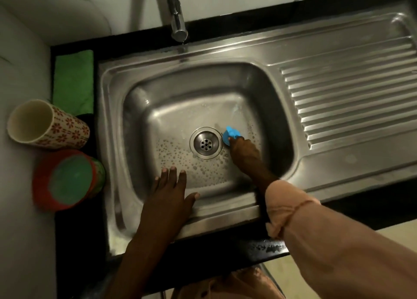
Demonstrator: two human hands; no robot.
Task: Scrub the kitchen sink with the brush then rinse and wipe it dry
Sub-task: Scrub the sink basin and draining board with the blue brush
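A steel kitchen sink (140, 109) fills the middle of the view, its floor wet and dotted with soap bubbles around the round drain (205, 143). Inside the basin my right hand (244, 150) grips a small blue brush (231, 134), which sits on the sink floor just right of the drain. My left hand (172, 193) rests flat on the sink's near rim, fingers straight and spread, holding nothing. The tap (177, 16) hangs over the back rim with a drop at its spout.
A ribbed steel drainboard (352, 95) extends to the right. A green cloth (73, 82) lies on the black counter left of the sink. A floral cup (45, 122) and a red container with a green lid (65, 181) stand at the left wall.
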